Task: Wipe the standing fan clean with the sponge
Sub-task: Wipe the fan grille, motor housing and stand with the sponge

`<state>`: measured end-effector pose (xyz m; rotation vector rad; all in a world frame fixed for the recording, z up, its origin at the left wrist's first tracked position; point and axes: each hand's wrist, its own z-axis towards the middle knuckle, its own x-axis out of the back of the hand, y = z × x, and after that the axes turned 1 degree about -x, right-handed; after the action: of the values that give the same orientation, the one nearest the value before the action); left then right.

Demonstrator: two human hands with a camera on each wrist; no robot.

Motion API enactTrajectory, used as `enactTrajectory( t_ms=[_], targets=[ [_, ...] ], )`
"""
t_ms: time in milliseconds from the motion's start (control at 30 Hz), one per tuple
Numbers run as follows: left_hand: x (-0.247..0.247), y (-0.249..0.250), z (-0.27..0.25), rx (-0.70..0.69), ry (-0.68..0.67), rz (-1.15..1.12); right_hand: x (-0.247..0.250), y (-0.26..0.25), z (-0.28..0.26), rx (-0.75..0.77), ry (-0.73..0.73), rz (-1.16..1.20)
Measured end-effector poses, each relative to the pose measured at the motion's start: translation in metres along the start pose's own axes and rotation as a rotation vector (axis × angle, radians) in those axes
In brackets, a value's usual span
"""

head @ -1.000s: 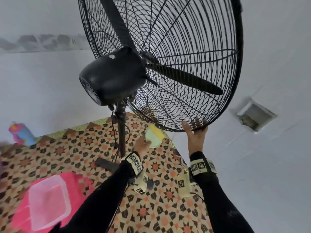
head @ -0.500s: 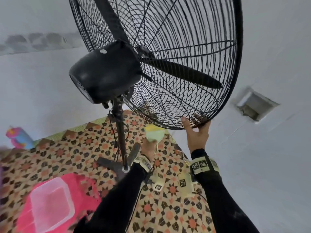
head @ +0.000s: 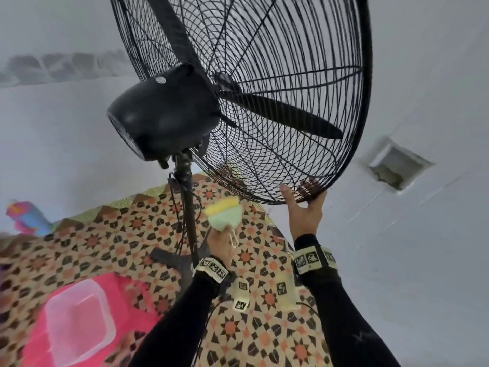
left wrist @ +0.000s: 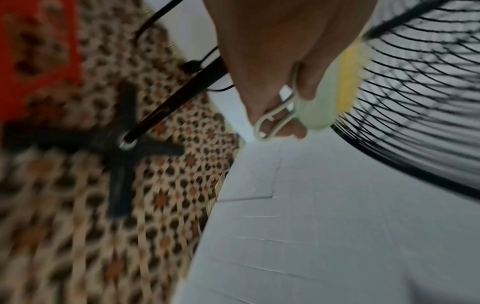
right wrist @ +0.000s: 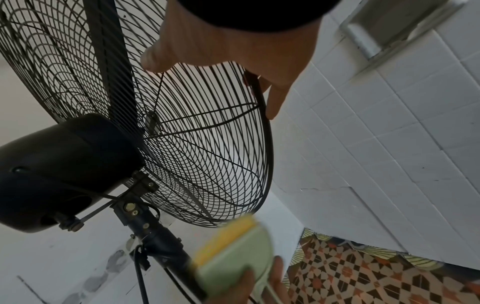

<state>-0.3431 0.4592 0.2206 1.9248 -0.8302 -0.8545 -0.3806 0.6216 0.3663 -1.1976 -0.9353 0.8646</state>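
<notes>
The black standing fan's wire cage (head: 264,75) fills the top of the head view, with its motor housing (head: 164,115) and pole (head: 189,213) below. My right hand (head: 304,210) grips the cage's lower rim, thumb on the rear side and fingers curled over the front; the right wrist view shows this right hand (right wrist: 233,47) on the rim (right wrist: 269,154). My left hand (head: 221,242) holds a yellow sponge (head: 225,207) in a pale green holder just under the cage's bottom edge. The sponge (left wrist: 345,78) lies close against the wires; whether it touches them I cannot tell.
The fan's cross-shaped base (left wrist: 124,148) stands on a patterned mat (head: 105,234). A clear plastic box (head: 79,324) lies on something pink at lower left. A colourful bottle (head: 26,215) is at the far left. A white tiled wall with a recess (head: 397,165) is on the right.
My left hand has carried the sponge a little to the left beneath the cage. My right hand has kept its grip on the lower rim.
</notes>
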Motion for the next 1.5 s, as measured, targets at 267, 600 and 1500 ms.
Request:
enactTrajectory(
  t_ms=[267,600,1500],
  targets=[
    [0.007,0.022,0.015,-0.212,-0.046,0.300,0.002,-0.008,0.001,0.032,-0.038,-0.014],
    [0.020,0.152,-0.006,-0.486,-0.075,0.344,0.006,-0.020,-0.004,0.019,-0.063,0.024],
    [-0.030,0.234,-0.057,-0.642,0.144,0.629,0.018,-0.200,0.019,0.471,0.145,-0.065]
  ],
)
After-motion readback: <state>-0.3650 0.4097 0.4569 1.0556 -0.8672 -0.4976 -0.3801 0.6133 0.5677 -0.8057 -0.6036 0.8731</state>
